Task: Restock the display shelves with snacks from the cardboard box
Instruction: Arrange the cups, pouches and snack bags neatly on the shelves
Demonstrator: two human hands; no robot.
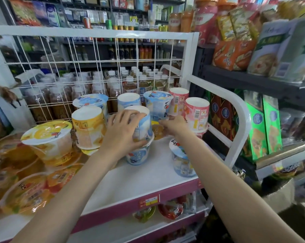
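From the head view, my left hand (125, 128) is closed around an upside-down blue cup (142, 126), fingers wrapped on its side and its white bottom, and I hold it on top of another blue cup (139, 156) that stands upright on the white shelf (130, 186); I think I stack them mouth to mouth so the column takes less place. My right hand (174, 124) reaches further back, to the foot of a blue cup (157, 104) in the rear row, near the pink cups (197, 113); its fingers are half curled and touch something there, but I cannot tell if they really grip it. One more blue cup (180, 160) stands alone near the front right edge. The yellow cups (88, 127) are kept together on the left, so each flavour has its own zone. The cardboard box is not in this view, so the supply is somewhere outside it
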